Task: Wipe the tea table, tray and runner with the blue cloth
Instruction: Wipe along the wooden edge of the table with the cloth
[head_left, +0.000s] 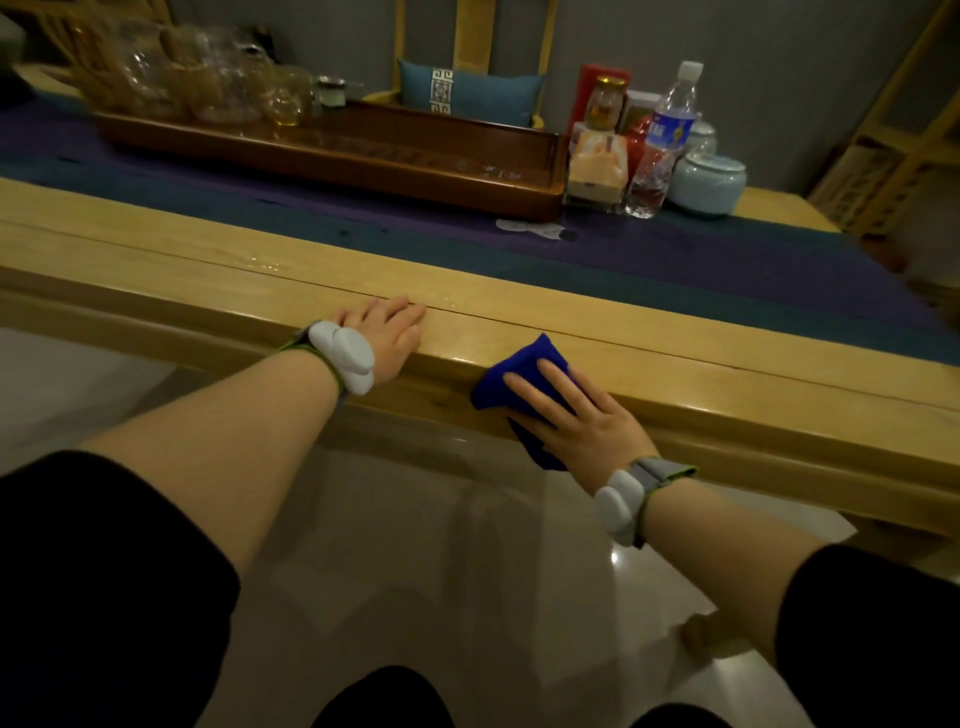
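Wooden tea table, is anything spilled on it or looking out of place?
A wet-looking sheen glistens on the pale wooden tea table, left of centre beside the dark blue runner. A small flat white item lies on the runner before the brown wooden tray; I cannot identify it.

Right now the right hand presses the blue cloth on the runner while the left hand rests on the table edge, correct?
Not quite. The head view shows the right hand pressing the blue cloth on the near wooden edge of the tea table, not on the runner, which lies farther back. The left hand does rest on the table edge.
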